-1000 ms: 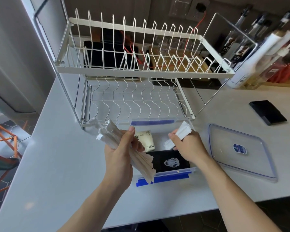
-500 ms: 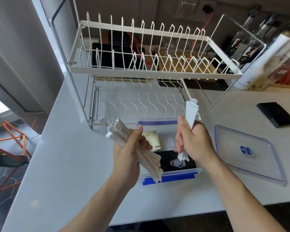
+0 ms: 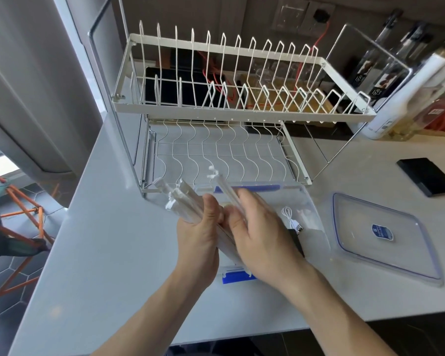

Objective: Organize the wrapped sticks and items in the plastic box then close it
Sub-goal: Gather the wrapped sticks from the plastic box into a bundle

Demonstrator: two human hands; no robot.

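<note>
A moment ago the right hand (image 3: 261, 235) held a few wrapped sticks apart from the rest; now it has pressed them against the bundle of wrapped sticks (image 3: 190, 201) clamped in the left hand (image 3: 198, 237), so both hands close on one stack, which I judge is being squared up before going back in. Beneath the hands on the counter (image 3: 100, 253) sits the open plastic box (image 3: 316, 217), holding a white cable (image 3: 292, 219) and a dark item just right of the right hand; its lid (image 3: 385, 237) lies farther right, still off.
</note>
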